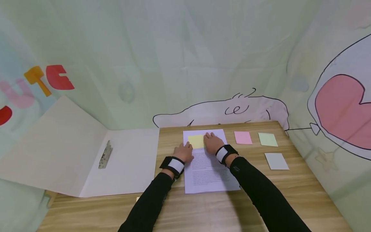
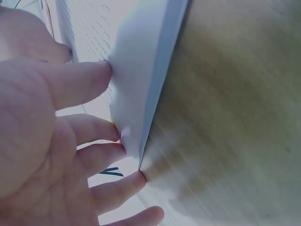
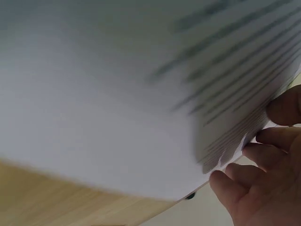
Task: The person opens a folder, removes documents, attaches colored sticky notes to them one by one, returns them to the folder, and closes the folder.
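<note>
Black sleeves run up from the near table edge to both hands, each wrist strapped with a black band and white patch. Landmark: printed sheet [image 1: 207,164], lying flat on the wooden table [image 1: 290,193], long side pointing away from the person.

Left hand [image 1: 184,152]: rests on the sheet's left margin, near its far end. Left wrist view shows fingers [image 2: 84,84] fairly straight, tips pressed against the paper's edge and corner; nothing is enclosed by them. Picture is blurred.

Right hand [image 1: 213,142]: lies palm down on the sheet's far end, fingers extended. Right wrist view shows fingertips [image 3: 270,136] at the paper's edge with lines of print above them; the view is too blurred to tell whether they pinch the edge or only touch it.

Yellow sticky note [image 1: 196,141]: on the sheet's far end, between the two hands, just beside the right hand's fingers.

Right of the sheet, on bare wood: pink note pad [image 1: 242,137], then green note pad [image 1: 268,139] farther right; white note pad [image 1: 276,161] nearer the person than the green one.

Left of the sheet: open white folder [image 1: 72,154], metal clip [image 1: 105,155] on its inner face, one flap raised against the backdrop.
</note>
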Demonstrator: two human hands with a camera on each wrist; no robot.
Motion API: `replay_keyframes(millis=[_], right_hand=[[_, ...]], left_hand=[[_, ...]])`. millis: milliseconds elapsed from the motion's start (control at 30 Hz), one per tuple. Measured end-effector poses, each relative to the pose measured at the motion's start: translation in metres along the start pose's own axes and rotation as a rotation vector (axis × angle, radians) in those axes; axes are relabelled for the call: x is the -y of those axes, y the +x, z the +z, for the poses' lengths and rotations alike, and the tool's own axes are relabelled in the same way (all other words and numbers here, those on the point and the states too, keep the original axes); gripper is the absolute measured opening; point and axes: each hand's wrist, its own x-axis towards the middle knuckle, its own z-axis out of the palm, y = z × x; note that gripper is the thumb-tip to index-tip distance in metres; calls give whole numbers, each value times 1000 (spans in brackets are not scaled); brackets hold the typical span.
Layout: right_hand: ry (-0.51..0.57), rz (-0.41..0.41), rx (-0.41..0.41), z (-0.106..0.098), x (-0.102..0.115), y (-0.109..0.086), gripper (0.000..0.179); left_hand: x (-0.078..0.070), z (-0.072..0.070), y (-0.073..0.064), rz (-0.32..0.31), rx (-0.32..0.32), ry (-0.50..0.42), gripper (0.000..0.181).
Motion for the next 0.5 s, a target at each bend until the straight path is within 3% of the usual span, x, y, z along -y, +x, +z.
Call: replay_keyframes(millis=[267,500], right_hand=[[39,167,-32,7,-42,-16,48],[93,326,-141,12,-76,-34,54]], left_hand=[[1,3,4,-19,0,-9,52],[0,7,7,-17,6,-27,54]])
